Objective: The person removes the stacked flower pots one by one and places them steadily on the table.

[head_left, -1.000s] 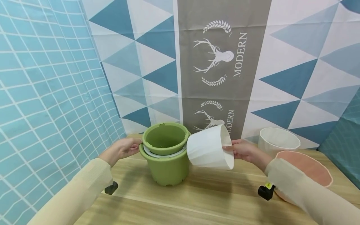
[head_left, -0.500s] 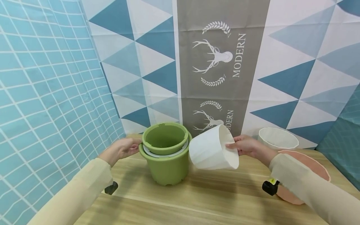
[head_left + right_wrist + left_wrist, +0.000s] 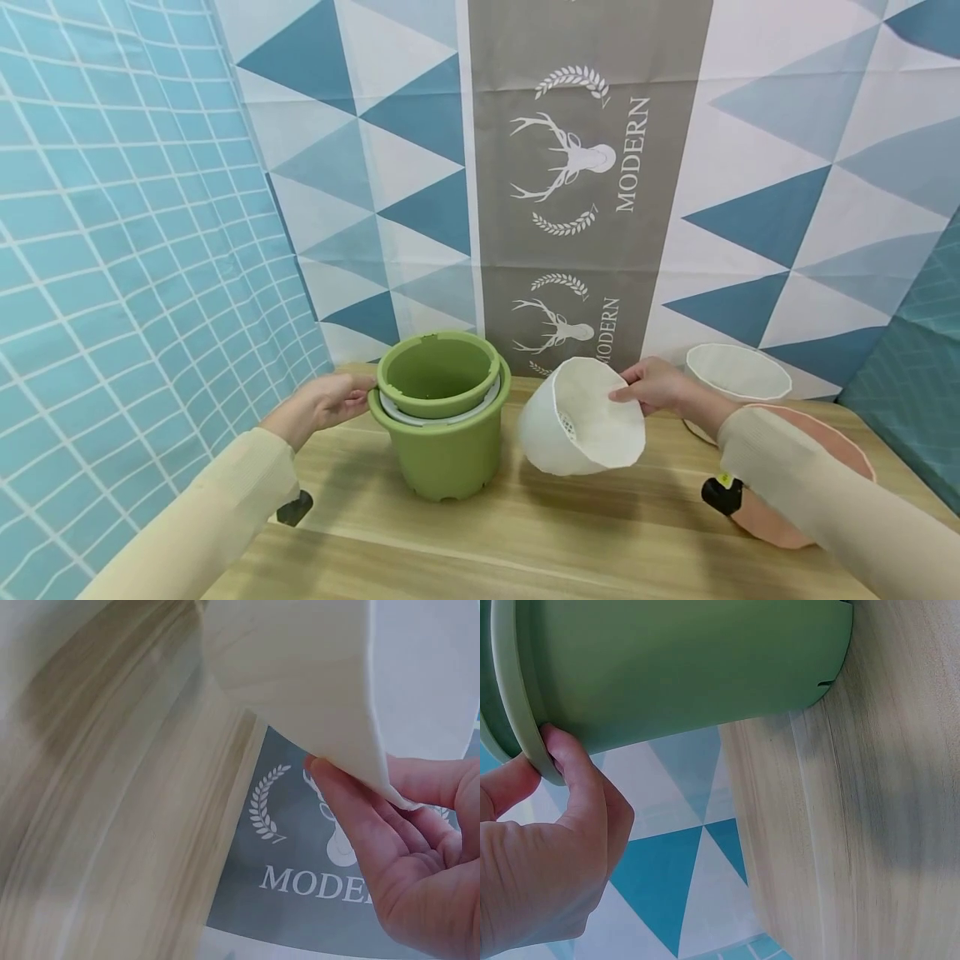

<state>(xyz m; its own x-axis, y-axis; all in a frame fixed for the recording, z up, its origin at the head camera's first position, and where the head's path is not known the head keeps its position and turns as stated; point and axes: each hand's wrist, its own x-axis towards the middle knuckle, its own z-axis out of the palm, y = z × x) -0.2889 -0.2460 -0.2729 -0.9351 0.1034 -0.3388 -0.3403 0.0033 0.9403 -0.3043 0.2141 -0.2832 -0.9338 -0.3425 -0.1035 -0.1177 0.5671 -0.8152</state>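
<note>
Fingers [image 3: 356, 814] of the right hand [image 3: 651, 388] pinch a tilted white pot [image 3: 585, 425]; the left hand [image 3: 327, 400] grips the outer green pot [image 3: 450, 457] by its rim.

Wood-grain tabletop [image 3: 450, 550]; behind it, triangle-patterned backdrop [image 3: 750, 175] with grey MODERN deer panel [image 3: 585, 183]; blue gridded sheet [image 3: 150, 250] at left.

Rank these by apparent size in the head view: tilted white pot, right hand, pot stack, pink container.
1. Pot stack
2. Tilted white pot
3. Right hand
Unranked: pink container, partly hidden by a sleeve.
</note>
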